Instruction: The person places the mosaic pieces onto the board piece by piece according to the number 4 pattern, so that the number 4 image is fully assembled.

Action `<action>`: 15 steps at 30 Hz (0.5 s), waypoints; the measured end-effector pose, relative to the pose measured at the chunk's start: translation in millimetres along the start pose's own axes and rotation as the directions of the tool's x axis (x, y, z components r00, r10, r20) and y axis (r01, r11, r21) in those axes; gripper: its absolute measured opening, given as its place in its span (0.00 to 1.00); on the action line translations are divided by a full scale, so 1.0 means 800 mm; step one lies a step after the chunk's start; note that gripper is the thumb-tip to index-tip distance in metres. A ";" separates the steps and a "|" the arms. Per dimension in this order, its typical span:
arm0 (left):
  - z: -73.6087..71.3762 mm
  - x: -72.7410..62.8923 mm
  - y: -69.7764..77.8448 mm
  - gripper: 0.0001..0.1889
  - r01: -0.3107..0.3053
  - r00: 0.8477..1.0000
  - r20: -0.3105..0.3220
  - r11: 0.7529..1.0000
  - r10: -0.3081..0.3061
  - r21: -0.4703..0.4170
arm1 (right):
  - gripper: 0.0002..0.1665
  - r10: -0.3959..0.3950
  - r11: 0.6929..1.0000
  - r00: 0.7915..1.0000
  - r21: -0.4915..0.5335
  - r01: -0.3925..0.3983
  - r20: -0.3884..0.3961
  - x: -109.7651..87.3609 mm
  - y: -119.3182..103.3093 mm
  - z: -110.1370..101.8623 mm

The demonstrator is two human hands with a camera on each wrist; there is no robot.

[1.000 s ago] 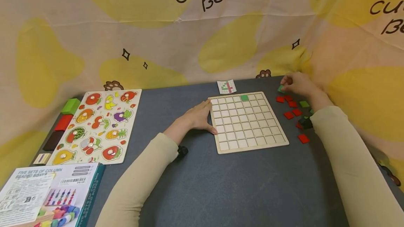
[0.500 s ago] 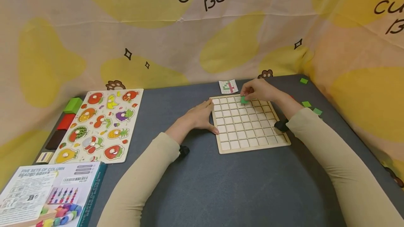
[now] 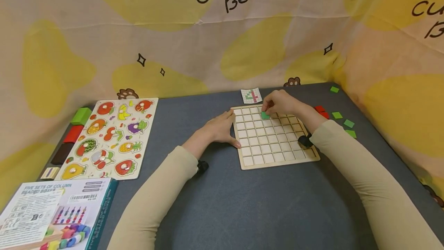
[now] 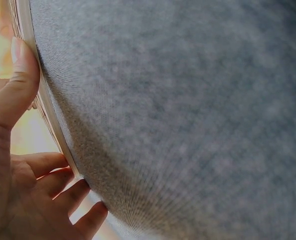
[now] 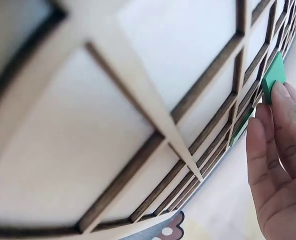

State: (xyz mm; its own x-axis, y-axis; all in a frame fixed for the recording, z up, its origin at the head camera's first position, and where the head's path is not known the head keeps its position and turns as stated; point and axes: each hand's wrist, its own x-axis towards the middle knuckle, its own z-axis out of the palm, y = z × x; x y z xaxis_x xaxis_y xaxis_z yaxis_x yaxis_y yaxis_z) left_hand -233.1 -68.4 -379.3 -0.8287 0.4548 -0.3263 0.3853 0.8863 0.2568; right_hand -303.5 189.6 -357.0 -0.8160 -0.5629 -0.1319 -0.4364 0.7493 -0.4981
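Note:
My right hand (image 3: 279, 103) pinches a green square tile (image 3: 265, 115) between thumb and fingertips, over the upper rows of a wooden grid board (image 3: 277, 166). In the right wrist view the pinched tile (image 5: 274, 77) stands tilted at the grid bars, and another green tile (image 5: 241, 126) lies in a cell near the fingers. My left hand (image 3: 219, 127) rests along the board's left edge, thumb and fingers spread. The left wrist view has the thumb and fingertips of that left hand (image 4: 33, 135) against the board's rim (image 4: 55, 122).
A small pattern card (image 3: 251, 95) in green and red lies behind the board. Green tiles (image 3: 337, 115) and red tiles (image 3: 321, 112) are scattered to the right, partly behind the right arm. At left lie a fruit puzzle board (image 3: 111, 138), coloured blocks (image 3: 73, 134) and a box (image 3: 52, 211).
My right hand has carried the green tile leftward from the scattered tiles to the board, then slightly further left and toward me. The left hand has stayed at the board's edge.

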 end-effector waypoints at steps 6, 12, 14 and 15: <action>-0.001 0.000 0.000 0.65 0.002 1.000 0.004 1.000 -0.002 -0.005 | 0.05 -0.020 0.999 1.000 -0.038 0.020 -0.001 0.003 0.001 0.001; -0.001 0.000 0.000 0.64 0.006 1.000 0.006 1.000 -0.006 -0.008 | 0.06 -0.028 0.999 1.000 -0.043 0.028 0.000 0.001 0.008 -0.002; -0.001 0.000 0.000 0.65 0.007 1.000 0.006 1.000 -0.007 -0.008 | 0.07 -0.017 1.000 0.999 -0.021 0.017 -0.029 -0.005 0.018 -0.009; 0.000 0.000 0.000 0.65 0.007 1.000 0.005 1.000 -0.007 -0.007 | 0.08 -0.004 1.000 0.999 -0.015 0.003 -0.051 -0.008 0.024 -0.014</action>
State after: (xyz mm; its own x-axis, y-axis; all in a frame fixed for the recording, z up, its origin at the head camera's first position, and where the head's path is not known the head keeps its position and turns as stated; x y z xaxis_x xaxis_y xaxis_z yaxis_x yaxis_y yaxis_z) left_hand -233.4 -68.4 -379.3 -0.8293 0.4493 -0.3321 0.3768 0.8886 0.2615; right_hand -310.6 211.7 -356.2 -0.8322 -0.5477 -0.0862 -0.4448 0.7524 -0.4858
